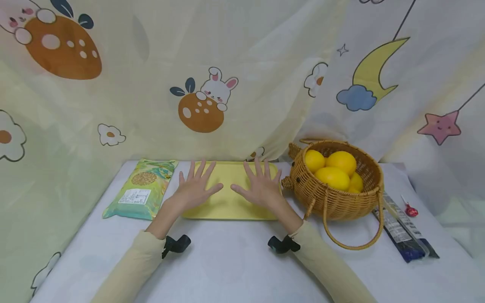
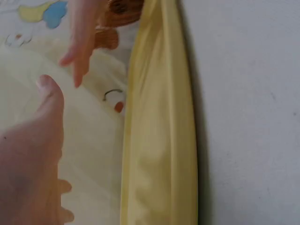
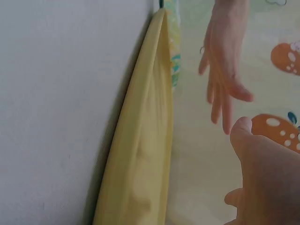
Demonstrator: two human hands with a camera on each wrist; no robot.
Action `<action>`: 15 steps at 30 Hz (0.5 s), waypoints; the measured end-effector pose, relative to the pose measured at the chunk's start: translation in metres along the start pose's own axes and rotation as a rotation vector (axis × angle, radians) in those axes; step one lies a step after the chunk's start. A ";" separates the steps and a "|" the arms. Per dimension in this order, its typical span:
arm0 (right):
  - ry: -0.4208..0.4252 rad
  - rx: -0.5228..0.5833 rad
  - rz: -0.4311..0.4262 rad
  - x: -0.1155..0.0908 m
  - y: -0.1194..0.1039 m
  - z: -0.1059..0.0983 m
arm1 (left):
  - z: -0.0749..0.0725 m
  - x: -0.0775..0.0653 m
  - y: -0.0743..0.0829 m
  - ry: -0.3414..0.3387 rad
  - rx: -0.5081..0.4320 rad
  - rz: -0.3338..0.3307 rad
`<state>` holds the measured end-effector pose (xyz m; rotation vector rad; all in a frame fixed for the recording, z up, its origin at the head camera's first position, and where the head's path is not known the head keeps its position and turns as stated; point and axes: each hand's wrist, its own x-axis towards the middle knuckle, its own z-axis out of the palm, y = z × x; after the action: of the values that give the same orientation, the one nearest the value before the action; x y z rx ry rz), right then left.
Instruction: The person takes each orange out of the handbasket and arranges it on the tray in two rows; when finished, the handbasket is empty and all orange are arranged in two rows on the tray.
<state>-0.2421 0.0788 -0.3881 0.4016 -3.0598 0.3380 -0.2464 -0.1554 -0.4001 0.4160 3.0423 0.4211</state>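
Observation:
My left hand point(image 1: 195, 190) and right hand point(image 1: 262, 188) are held side by side over a yellow rectangular tray point(image 1: 231, 212), fingers spread and thumbs pointing toward each other. Neither holds anything. In the left wrist view, the left hand point(image 2: 28, 154) stands apart from the tray point(image 2: 180, 140), whose raised rim shows. The right wrist view has the right hand point(image 3: 274, 178) similarly apart from the rim. A green and yellow plastic bag point(image 1: 142, 187) lies left of the tray. To its right sits a wicker basket point(image 1: 341, 208) with several lemons point(image 1: 333, 178).
Right of the basket lie long dark-ended plastic packages point(image 1: 407, 240) and a small red-wrapped item point(image 1: 411, 210). The basket's loop handle point(image 1: 354, 247) hangs forward over the white tabletop point(image 1: 227, 261). A cartoon-printed curtain point(image 1: 265, 105) closes off the back.

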 end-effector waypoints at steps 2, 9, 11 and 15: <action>-0.007 -0.006 -0.034 -0.008 -0.003 -0.004 | 0.002 -0.002 -0.004 0.024 -0.066 0.010; 0.036 0.081 -0.237 -0.075 -0.004 -0.028 | 0.010 -0.015 -0.023 0.116 -0.301 -0.007; 0.102 0.086 -0.298 -0.096 0.003 -0.039 | 0.009 -0.020 -0.028 0.138 -0.367 0.003; 0.220 0.122 -0.343 -0.127 0.027 -0.062 | 0.007 -0.030 -0.034 0.174 -0.411 0.030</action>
<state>-0.1254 0.1497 -0.3413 0.8201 -2.7000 0.5123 -0.2254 -0.1930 -0.4161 0.4169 2.9931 1.1101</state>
